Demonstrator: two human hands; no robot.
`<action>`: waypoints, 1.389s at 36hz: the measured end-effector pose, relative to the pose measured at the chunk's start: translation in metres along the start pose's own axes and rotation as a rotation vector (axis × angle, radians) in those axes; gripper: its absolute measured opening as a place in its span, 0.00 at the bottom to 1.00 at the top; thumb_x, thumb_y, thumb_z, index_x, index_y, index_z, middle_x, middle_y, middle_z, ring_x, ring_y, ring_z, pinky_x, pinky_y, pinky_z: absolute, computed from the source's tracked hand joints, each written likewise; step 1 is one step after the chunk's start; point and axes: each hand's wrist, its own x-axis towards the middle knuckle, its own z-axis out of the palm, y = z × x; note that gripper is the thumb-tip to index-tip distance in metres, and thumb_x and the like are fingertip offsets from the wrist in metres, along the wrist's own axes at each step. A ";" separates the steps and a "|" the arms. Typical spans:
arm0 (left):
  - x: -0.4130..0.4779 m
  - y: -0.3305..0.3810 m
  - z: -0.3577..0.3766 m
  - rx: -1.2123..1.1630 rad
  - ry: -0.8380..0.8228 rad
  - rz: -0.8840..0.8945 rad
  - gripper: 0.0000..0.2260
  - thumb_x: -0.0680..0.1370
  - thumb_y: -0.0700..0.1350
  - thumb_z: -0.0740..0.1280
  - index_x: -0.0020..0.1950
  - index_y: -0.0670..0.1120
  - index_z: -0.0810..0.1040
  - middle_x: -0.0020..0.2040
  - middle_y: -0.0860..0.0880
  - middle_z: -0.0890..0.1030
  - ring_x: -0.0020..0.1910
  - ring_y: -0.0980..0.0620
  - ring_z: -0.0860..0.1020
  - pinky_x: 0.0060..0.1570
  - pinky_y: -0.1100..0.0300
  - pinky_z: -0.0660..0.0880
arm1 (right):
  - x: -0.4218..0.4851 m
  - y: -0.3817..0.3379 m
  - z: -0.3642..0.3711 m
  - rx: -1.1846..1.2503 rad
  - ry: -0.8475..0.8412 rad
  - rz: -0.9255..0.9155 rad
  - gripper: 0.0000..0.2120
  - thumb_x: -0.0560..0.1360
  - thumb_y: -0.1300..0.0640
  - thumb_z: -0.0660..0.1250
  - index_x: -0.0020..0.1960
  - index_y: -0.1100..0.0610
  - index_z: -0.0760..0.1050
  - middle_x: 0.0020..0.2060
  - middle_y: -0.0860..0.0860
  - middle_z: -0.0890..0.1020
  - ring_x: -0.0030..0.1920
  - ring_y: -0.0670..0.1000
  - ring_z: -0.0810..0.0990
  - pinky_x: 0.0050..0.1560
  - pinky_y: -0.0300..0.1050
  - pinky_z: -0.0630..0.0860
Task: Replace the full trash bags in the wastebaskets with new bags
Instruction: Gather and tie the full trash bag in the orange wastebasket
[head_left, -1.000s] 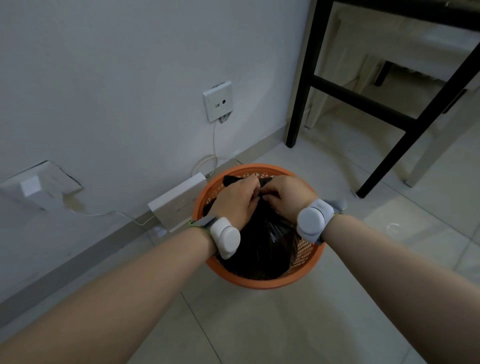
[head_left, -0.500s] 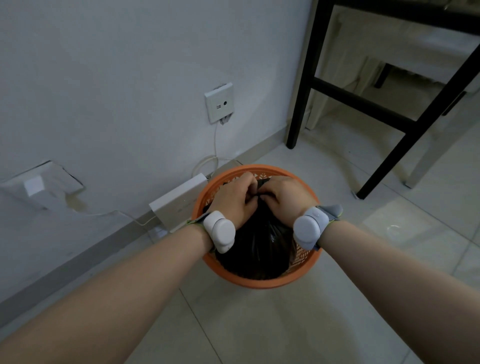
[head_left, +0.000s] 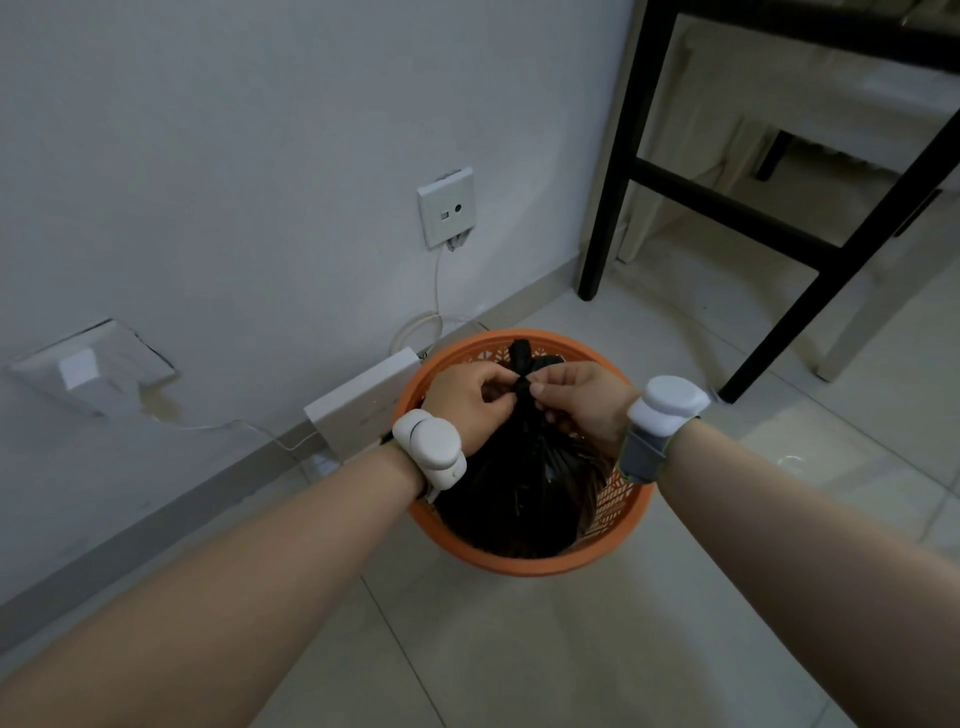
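Filling the orange wastebasket (head_left: 524, 564), a knotted black trash bag (head_left: 524, 478).

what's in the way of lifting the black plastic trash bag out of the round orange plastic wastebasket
Nothing visible. The left hand and right hand pinch the knotted neck of the black plastic trash bag, nothing overhangs the round orange plastic wastebasket, and the black table frame stands off to its right.
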 end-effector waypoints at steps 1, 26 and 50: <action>-0.001 0.000 0.000 0.008 -0.017 0.000 0.09 0.73 0.43 0.70 0.53 0.46 0.81 0.45 0.54 0.82 0.42 0.60 0.77 0.40 0.79 0.68 | 0.000 0.000 -0.001 -0.006 0.002 0.000 0.13 0.78 0.66 0.60 0.41 0.53 0.76 0.30 0.50 0.73 0.23 0.40 0.69 0.22 0.32 0.63; 0.004 0.004 -0.009 0.596 0.040 0.331 0.06 0.69 0.46 0.64 0.35 0.44 0.76 0.35 0.45 0.79 0.38 0.42 0.76 0.35 0.54 0.70 | -0.006 -0.017 -0.004 -1.017 0.199 -0.356 0.06 0.76 0.58 0.61 0.49 0.55 0.77 0.47 0.53 0.81 0.49 0.56 0.77 0.50 0.49 0.73; 0.008 -0.014 0.005 0.686 -0.196 0.235 0.25 0.71 0.65 0.64 0.62 0.52 0.73 0.57 0.49 0.74 0.58 0.47 0.70 0.58 0.53 0.67 | -0.002 0.021 -0.038 -0.980 0.229 -0.235 0.19 0.75 0.56 0.64 0.65 0.53 0.72 0.60 0.54 0.76 0.60 0.57 0.74 0.58 0.49 0.71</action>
